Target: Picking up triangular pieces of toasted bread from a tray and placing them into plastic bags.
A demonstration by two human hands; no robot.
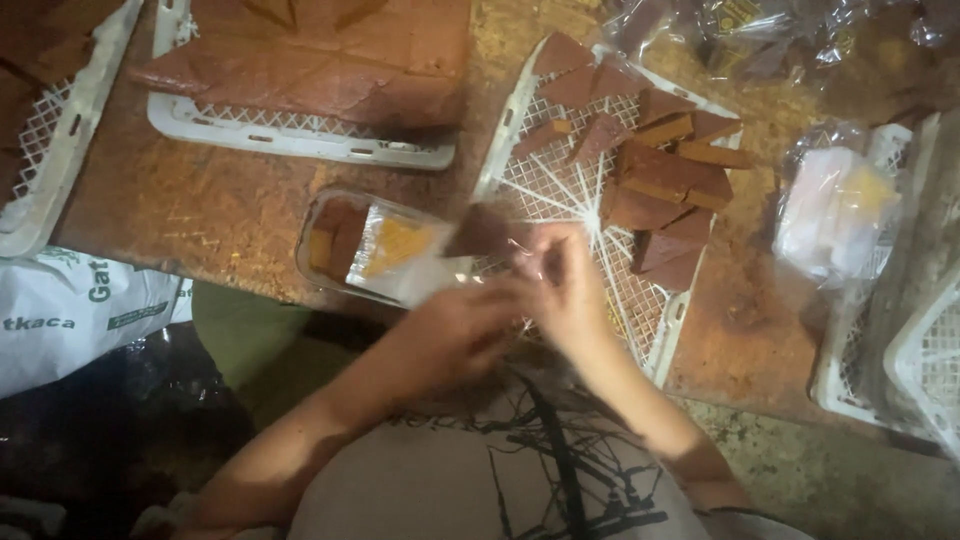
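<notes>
Together, left hand and right hand pinching clear wrapper, brown cake wedge just above fingertips

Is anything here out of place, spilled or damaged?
Nothing is clearly spilled or broken. The cut brown pieces lie in a loose heap on the white mesh tray, not in rows. The tray's near corner sticks out past the table edge.
</notes>
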